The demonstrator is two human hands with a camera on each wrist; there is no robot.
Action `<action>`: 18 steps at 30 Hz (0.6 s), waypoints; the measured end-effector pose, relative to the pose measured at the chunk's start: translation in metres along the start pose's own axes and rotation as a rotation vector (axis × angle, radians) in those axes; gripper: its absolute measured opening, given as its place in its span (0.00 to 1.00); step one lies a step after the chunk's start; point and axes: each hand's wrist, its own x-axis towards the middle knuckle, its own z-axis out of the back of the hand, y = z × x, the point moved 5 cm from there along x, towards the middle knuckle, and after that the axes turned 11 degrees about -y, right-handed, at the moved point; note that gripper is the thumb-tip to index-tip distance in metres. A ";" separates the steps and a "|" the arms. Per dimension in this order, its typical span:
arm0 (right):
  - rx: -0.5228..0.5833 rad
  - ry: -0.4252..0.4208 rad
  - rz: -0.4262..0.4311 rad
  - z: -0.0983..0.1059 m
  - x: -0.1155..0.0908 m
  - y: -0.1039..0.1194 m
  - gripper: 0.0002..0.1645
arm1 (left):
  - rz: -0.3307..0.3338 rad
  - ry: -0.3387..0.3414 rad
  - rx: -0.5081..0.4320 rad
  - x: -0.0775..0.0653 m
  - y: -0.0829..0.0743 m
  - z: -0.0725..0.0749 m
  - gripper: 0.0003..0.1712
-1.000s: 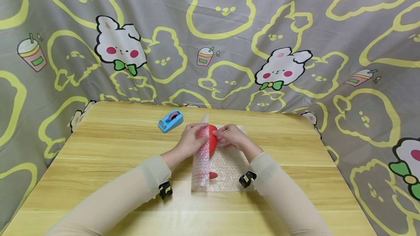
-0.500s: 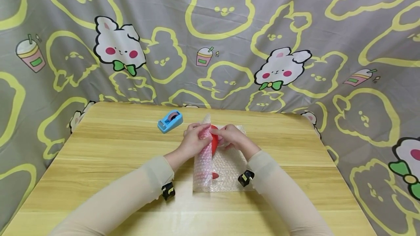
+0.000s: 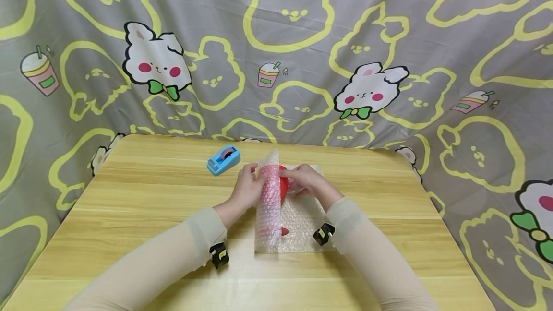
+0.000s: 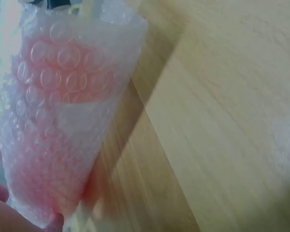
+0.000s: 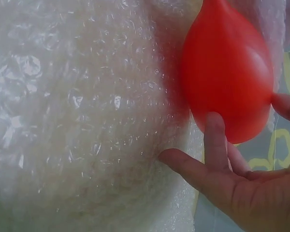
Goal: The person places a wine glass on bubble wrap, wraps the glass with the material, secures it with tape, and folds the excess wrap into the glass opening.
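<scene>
A red wine glass (image 5: 227, 72) lies on a sheet of bubble wrap (image 3: 298, 224), its bowl at the far end and its foot (image 3: 284, 231) toward me. The left part of the sheet, folded over (image 3: 270, 205), covers much of the glass, which shows pink through it. My left hand (image 3: 247, 188) is at the fold's left side, its thumb touching the wrap and its other fingers fairly straight. My right hand (image 3: 308, 180) holds the bowl near its rim from the right, with fingertips (image 5: 215, 123) on the red surface in the right wrist view.
A blue tape dispenser (image 3: 223, 160) stands on the wooden table (image 3: 151, 196), beyond and left of the wrap. A patterned grey curtain (image 3: 302, 37) hangs behind the table's far edge and along both sides.
The folded wrap has shifted slightly right over the glass. My left hand has drawn back from the fold's top to its left side. My right hand stays at the bowl.
</scene>
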 end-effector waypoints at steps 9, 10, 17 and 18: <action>0.047 0.042 -0.012 -0.003 -0.003 -0.002 0.17 | 0.143 0.111 -0.101 0.001 0.009 0.000 0.30; 0.056 0.054 -0.010 -0.004 -0.003 -0.002 0.17 | 0.139 0.108 -0.095 0.002 0.009 0.001 0.30; 0.115 0.120 -0.014 -0.006 0.000 -0.005 0.15 | 0.073 0.074 -0.051 0.003 0.008 0.003 0.30; 0.121 0.129 -0.015 -0.006 0.000 -0.005 0.15 | 0.063 0.073 -0.045 0.003 0.008 0.003 0.30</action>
